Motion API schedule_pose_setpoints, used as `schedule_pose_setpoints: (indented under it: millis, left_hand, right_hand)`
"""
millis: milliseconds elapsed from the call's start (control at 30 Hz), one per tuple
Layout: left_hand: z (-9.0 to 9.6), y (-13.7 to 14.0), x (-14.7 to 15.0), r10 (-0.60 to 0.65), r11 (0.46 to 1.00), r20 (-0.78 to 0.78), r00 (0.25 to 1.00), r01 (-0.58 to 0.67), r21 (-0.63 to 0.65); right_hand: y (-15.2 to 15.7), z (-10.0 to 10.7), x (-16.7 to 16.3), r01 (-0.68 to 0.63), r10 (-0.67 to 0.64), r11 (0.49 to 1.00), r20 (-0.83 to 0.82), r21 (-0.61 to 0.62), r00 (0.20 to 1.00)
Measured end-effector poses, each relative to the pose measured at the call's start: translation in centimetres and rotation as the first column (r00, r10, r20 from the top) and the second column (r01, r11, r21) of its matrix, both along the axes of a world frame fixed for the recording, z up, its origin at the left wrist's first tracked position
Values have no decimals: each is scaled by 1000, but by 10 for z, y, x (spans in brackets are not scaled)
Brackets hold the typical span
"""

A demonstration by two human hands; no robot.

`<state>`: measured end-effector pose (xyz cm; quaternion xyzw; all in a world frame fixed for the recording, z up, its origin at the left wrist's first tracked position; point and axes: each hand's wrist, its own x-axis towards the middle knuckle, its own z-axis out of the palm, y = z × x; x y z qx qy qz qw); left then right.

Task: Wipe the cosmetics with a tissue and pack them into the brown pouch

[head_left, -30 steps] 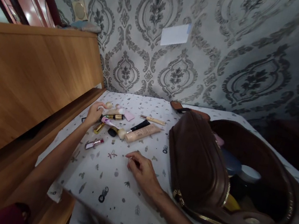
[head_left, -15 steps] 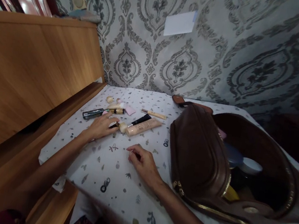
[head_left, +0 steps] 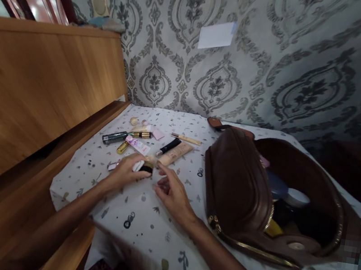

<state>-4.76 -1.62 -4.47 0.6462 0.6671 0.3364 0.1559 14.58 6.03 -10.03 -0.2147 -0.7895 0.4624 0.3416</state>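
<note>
My left hand (head_left: 126,173) is closed on a small dark jar-like item with a gold-toned top (head_left: 147,167); something white shows between the fingers, too small to name. My right hand (head_left: 174,195) is just right of it, fingers apart and loosely curled, with nothing visible in them. Beyond the hands lie a beige squeeze tube (head_left: 177,153), a black tube (head_left: 169,146) and a pink-and-white tube (head_left: 137,145). To the left are a dark cylindrical bottle (head_left: 115,137) and a small gold tube (head_left: 122,147).
A large brown leather bag (head_left: 235,180) stands unzipped on the right, with a white-lidded container (head_left: 296,197) inside. A slim beige-and-brown tube (head_left: 186,139) lies farther back. A wooden panel (head_left: 47,86) borders the left side, and a patterned wall (head_left: 181,85) rises behind.
My left hand has moved right and nearer with the dark item, uncovering the pink-and-white tube and the gold tube. My right hand's fingers have spread beside it.
</note>
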Motion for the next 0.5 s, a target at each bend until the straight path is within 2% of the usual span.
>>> schedule_pose_setpoints:
  millis: [67,133,200,300,400,467,500]
  left_hand:
    - [-6,-1,14,-88,994,278,957,103,-40]
    - [-11,0,25,-112,984,398,911,157,-83]
    - [-13,1,32,-73,989,374,924,115,-91]
    - [-12,-1,34,81,996,294,952,-67,-56]
    - [-10,-8,38,181,982,225,957,-189,12]
    - [-12,-13,44,158,981,130,979,-171,95]
    - [-14,-15,48,107,983,64,992,-116,142]
  right_hand:
    - [-2,-1,1,-33,33,996,0,78,999]
    - [-3,-1,1,-43,38,988,34,147,999]
    - [-3,0,1,-6,-14,982,109,188,994]
    - [-2,2,1,68,-120,973,227,222,966]
    - [-2,5,1,108,-166,968,254,228,953]
    - [-3,7,1,141,-193,969,266,203,944]
    - [-4,8,2,154,-203,970,280,188,938]
